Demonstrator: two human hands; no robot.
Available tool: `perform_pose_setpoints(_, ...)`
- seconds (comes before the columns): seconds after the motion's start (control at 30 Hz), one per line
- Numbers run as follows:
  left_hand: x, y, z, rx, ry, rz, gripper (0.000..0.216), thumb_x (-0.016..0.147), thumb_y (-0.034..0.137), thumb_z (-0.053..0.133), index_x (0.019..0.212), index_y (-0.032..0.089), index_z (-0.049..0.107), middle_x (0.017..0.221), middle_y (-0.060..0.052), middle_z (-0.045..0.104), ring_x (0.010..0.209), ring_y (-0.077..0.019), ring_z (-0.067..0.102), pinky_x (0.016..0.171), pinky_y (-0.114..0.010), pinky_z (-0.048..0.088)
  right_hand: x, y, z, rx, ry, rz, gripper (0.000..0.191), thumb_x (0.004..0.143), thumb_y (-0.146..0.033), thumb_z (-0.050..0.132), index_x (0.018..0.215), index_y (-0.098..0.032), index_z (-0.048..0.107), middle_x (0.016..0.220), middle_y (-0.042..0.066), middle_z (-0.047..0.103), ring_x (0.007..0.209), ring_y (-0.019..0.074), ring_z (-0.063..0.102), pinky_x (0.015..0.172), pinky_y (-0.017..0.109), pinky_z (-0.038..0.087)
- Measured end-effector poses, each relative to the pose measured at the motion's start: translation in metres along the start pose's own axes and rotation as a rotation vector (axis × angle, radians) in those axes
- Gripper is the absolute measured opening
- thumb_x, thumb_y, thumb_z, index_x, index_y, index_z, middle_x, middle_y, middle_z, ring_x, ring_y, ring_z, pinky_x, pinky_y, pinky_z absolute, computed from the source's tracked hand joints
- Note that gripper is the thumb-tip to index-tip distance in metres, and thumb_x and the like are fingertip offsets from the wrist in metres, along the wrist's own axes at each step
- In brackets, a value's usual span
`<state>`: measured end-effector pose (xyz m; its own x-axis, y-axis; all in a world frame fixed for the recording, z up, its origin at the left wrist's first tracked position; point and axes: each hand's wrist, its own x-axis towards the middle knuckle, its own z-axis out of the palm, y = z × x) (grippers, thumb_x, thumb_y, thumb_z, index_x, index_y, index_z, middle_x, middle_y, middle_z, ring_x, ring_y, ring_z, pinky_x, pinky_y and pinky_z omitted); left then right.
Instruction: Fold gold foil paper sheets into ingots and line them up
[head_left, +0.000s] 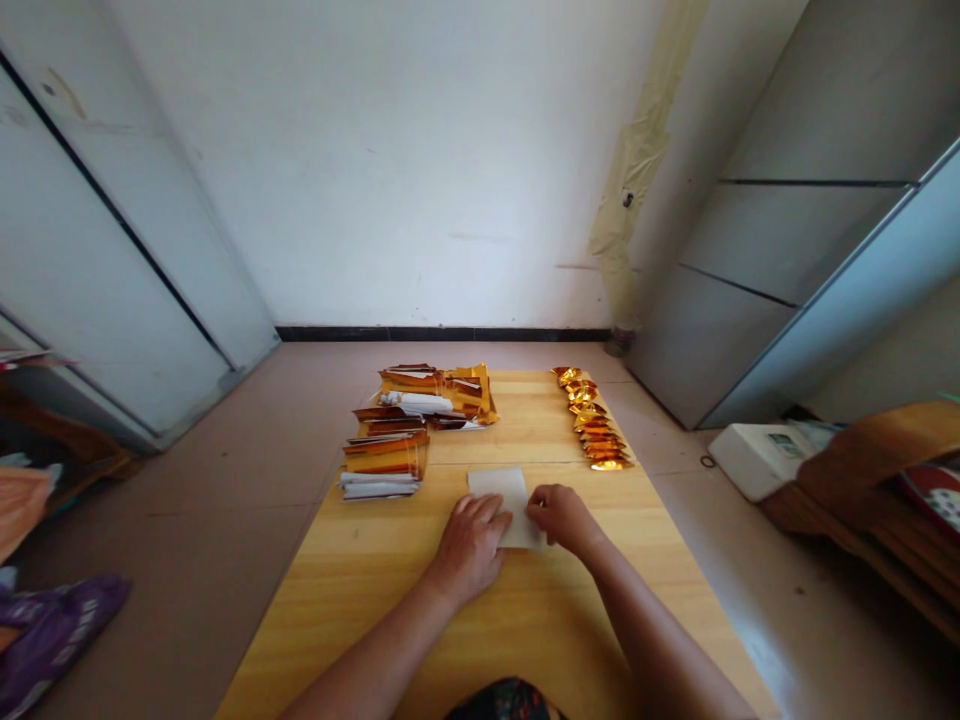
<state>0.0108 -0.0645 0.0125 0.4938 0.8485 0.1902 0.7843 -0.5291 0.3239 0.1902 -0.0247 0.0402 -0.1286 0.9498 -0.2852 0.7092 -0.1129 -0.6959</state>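
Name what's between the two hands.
A pale sheet, seen in the head view: left hand resting on it, right hand at its right edge.

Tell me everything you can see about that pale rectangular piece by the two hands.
The pale rectangular piece looks flat, plain and off-white or greyish, perhaps paper or a pouch. It lies on the wooden table, with its far corners showing. The left hand rests over its left side, hiding part of it; the right hand has curled fingers at its right edge, though whether they pinch it is unclear.
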Motion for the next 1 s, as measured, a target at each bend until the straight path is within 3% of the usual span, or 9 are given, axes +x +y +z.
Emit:
perform_pose_setpoints(0.1, -0.002, -0.002, -0.001, -0.006, -0.016, 0.001, 0.04, 0.073, 0.012, 0.055, 0.111, 0.02, 0.061, 0.13, -0.01, 0.054, 0.122, -0.024, 0.046, 0.104, -0.04, 0.035, 0.009, -0.005, -0.004, -0.044, 0.184, -0.258, 0.014, 0.069, -0.012, 0.054, 0.07, -0.018, 0.067, 0.073, 0.004, 0.068, 0.069, 0.0154, 0.063, 0.067, 0.024, 0.046)
perform_pose_setpoints(0.17, -0.003, -0.002, -0.001, -0.019, -0.012, 0.006, 0.039, 0.073, 0.011, 0.054, 0.111, 0.021, 0.061, 0.129, -0.009, 0.055, 0.122, -0.0233, 0.046, 0.105, -0.039, 0.037, 0.022, -0.007, 0.003, 0.089, 0.196, -0.364, 0.022, 0.067, -0.011, 0.053, 0.082, -0.019, 0.069, 0.088, 0.005, 0.069, 0.076, 0.0148, 0.062, 0.073, 0.026, 0.047)
perform_pose_setpoints(0.3, -0.004, -0.002, -0.003, -0.031, -0.007, 0.013, 0.038, 0.076, 0.011, 0.052, 0.111, 0.021, 0.062, 0.127, -0.008, 0.055, 0.12, -0.0223, 0.048, 0.104, -0.038, 0.038, 0.054, -0.01, 0.026, 0.457, 0.06, -0.179, 0.023, 0.064, -0.014, 0.054, 0.083, -0.018, 0.066, 0.075, 0.0, 0.066, 0.06, 0.0121, 0.056, 0.061, 0.025, 0.047)
perform_pose_setpoints(0.4, -0.002, -0.004, -0.005, -0.045, -0.025, 0.01, 0.033, 0.079, 0.014, 0.05, 0.107, 0.02, 0.064, 0.127, -0.008, 0.056, 0.119, -0.0218, 0.049, 0.104, -0.037, 0.038, 0.072, -0.012, 0.034, 0.696, 0.076, -0.023, 0.018, 0.06, -0.016, 0.058, 0.076, -0.018, 0.063, 0.067, -0.002, 0.061, 0.055, 0.0106, 0.053, 0.058, 0.024, 0.046)
perform_pose_setpoints(0.53, 0.007, -0.009, -0.013, -0.142, -0.097, -0.05, 0.03, 0.086, 0.02, 0.041, 0.101, 0.02, 0.067, 0.12, -0.007, 0.062, 0.11, -0.0191, 0.056, 0.098, -0.032, 0.041, 0.073, -0.012, 0.025, 0.894, 0.126, -0.052, 0.021, 0.057, -0.022, 0.065, 0.077, -0.018, 0.061, 0.065, -0.003, 0.061, 0.058, 0.0111, 0.054, 0.062, 0.025, 0.045)
perform_pose_setpoints(0.63, 0.018, -0.015, -0.023, -0.224, -0.162, -0.146, 0.03, 0.087, 0.025, 0.039, 0.094, 0.021, 0.068, 0.106, -0.005, 0.068, 0.099, -0.0177, 0.06, 0.088, -0.027, 0.043, 0.057, -0.004, 0.012, 0.985, -0.029, -0.146, 0.027, 0.059, -0.028, 0.07, 0.083, -0.019, 0.063, 0.087, 0.003, 0.067, 0.077, 0.0153, 0.062, 0.073, 0.028, 0.046)
perform_pose_setpoints(0.77, 0.032, -0.023, -0.035, -0.259, -0.253, -0.266, 0.031, 0.085, 0.031, 0.04, 0.078, 0.018, 0.067, 0.08, -0.004, 0.07, 0.077, -0.0171, 0.062, 0.069, -0.024, 0.041, 0.03, 0.013, -0.002, 0.969, -0.265, -0.3, 0.044, 0.073, -0.054, 0.06, 0.096, -0.017, 0.064, 0.101, 0.009, 0.067, 0.091, 0.021, 0.062, 0.083, 0.035, 0.045)
perform_pose_setpoints(0.83, 0.038, -0.027, -0.038, -0.299, -0.263, -0.319, 0.033, 0.084, 0.033, 0.04, 0.073, 0.017, 0.066, 0.071, -0.003, 0.067, 0.07, -0.0163, 0.06, 0.061, -0.023, 0.037, 0.021, 0.018, -0.003, 0.844, -0.283, -0.343, 0.044, 0.071, -0.053, 0.063, 0.097, -0.017, 0.064, 0.1, 0.008, 0.067, 0.091, 0.0202, 0.06, 0.081, 0.032, 0.045)
perform_pose_setpoints(1.0, 0.044, -0.032, -0.031, -0.433, -0.155, -0.392, 0.026, 0.078, 0.028, 0.045, 0.077, 0.016, 0.068, 0.072, -0.001, 0.067, 0.072, -0.0168, 0.06, 0.061, -0.023, 0.039, 0.023, 0.01, 0.012, 0.48, 0.012, -0.283, 0.022, 0.076, -0.038, 0.054, 0.073, -0.017, 0.059, 0.068, -0.002, 0.059, 0.068, 0.0126, 0.054, 0.065, 0.022, 0.041)
